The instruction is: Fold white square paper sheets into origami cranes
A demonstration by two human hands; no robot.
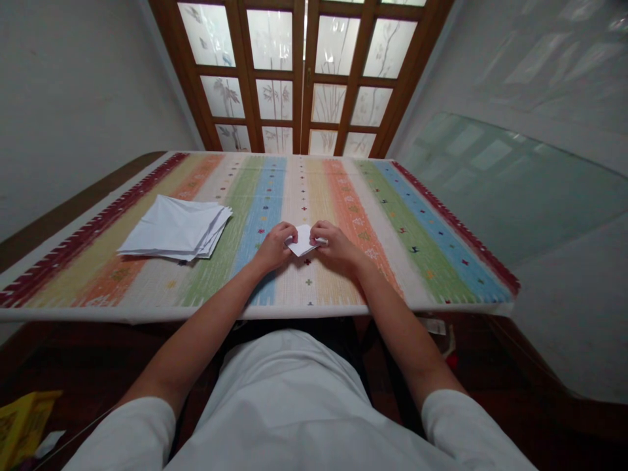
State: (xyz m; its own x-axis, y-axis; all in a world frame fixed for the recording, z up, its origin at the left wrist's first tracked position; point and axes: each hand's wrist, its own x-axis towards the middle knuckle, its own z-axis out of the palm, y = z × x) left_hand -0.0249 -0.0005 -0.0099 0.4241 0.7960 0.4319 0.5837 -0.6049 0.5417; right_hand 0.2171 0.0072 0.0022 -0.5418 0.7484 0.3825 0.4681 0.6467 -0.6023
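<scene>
A small folded piece of white paper (301,241) is between my two hands, over the pale middle stripe of the tablecloth. My left hand (278,244) pinches its left edge, with the fingers curled inward. On the opposite side my right hand (335,243) grips the right edge between thumb and fingers. The paper has angled sides and a point toward me. My hands partly cover its edges, so its full shape is hidden. To the left lies a loose stack of white paper sheets (174,227), its corners fanned out unevenly.
A striped, multicoloured tablecloth (417,261) covers the table. Wooden doors with patterned glass panes (275,98) stand beyond the far edge. A glass panel (520,176) is at the right wall. On the floor at lower left is a yellow container (27,425).
</scene>
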